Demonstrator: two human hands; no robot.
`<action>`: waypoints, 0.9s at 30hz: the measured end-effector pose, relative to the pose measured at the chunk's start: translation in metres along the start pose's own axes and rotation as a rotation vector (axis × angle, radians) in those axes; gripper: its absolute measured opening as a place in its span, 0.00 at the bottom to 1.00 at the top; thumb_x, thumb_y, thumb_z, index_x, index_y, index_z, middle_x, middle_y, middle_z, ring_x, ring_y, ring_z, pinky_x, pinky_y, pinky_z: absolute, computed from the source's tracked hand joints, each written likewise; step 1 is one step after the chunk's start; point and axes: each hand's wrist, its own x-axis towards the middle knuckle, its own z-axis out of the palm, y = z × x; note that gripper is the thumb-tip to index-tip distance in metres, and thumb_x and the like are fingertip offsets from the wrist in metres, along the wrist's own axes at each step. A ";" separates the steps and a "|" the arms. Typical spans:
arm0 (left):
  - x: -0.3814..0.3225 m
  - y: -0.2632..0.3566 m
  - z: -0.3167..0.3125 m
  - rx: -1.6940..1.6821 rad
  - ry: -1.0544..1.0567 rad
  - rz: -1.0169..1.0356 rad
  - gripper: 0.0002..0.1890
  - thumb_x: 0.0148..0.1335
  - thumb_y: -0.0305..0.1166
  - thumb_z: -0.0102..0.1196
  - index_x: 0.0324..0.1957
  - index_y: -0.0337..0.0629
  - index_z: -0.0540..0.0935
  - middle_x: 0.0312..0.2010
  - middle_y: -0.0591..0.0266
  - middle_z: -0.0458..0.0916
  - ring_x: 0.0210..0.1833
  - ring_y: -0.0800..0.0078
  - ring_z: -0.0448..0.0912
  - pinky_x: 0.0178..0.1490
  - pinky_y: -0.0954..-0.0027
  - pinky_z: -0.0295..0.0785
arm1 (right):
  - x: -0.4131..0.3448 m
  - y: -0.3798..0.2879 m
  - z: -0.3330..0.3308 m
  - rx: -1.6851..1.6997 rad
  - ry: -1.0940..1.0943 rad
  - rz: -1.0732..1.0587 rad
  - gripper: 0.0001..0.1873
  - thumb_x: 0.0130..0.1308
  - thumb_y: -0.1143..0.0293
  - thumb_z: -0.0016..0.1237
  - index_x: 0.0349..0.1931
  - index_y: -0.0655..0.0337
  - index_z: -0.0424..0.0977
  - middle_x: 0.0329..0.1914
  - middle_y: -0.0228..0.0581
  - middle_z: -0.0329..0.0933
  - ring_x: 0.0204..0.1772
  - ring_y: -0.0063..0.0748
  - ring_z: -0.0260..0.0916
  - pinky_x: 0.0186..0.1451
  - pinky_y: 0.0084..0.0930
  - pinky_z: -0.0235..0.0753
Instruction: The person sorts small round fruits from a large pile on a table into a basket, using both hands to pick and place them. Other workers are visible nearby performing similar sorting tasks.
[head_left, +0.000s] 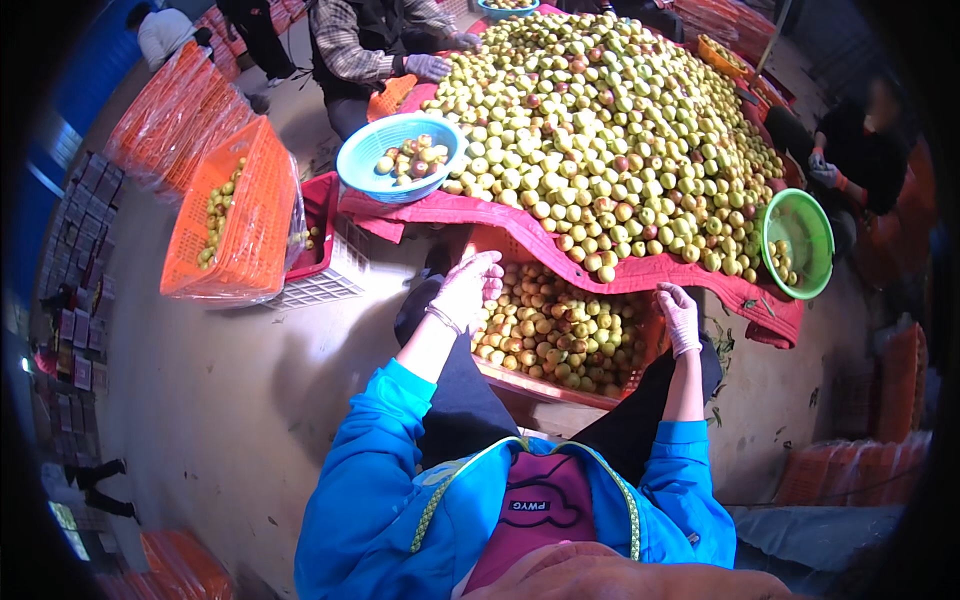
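Observation:
My left hand (466, 291), in a pale knit glove, is above the left side of an orange plastic crate (517, 373). Its fingers curl inward and the palm is hidden. On the other side, my gloved right hand (679, 321) has bent fingers close to the hanging edge of a red quilted cloth (667, 270); whether it grips anything is unclear. Between my knees, the crate holds many small round yellow-green and reddish fruits (555, 330), jujubes by their look. A large heap of similar, mostly greener fruits (600, 135) lies on the cloth.
A blue plastic basket (356, 161) with some fruit stands left of the heap, a green basin (821, 247) right. Stacked orange crates (255, 217) are at left beside a red-and-white crate (322, 262). People with gloved hands (427, 67) sit around the heap.

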 end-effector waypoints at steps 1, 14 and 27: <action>0.005 -0.008 0.006 0.013 -0.055 -0.026 0.16 0.65 0.38 0.55 0.51 0.42 0.77 0.33 0.65 0.78 0.31 0.75 0.76 0.33 0.74 0.72 | 0.000 -0.001 0.001 0.002 0.022 0.022 0.12 0.67 0.74 0.48 0.49 0.65 0.75 0.37 0.31 0.77 0.38 0.19 0.73 0.44 0.18 0.75; 0.131 -0.013 0.004 0.286 -0.094 0.252 0.12 0.64 0.25 0.52 0.50 0.38 0.79 0.37 0.63 0.81 0.34 0.76 0.78 0.36 0.78 0.75 | 0.006 -0.009 0.024 -0.210 -0.094 0.044 0.13 0.67 0.73 0.49 0.50 0.66 0.75 0.39 0.32 0.78 0.41 0.20 0.72 0.47 0.17 0.73; 0.304 0.084 0.054 1.865 0.387 0.391 0.21 0.58 0.43 0.54 0.52 0.46 0.76 0.52 0.49 0.74 0.53 0.51 0.75 0.55 0.53 0.71 | 0.008 -0.024 0.037 -0.518 -0.256 -0.065 0.14 0.64 0.67 0.51 0.47 0.64 0.76 0.40 0.47 0.79 0.44 0.44 0.78 0.49 0.33 0.76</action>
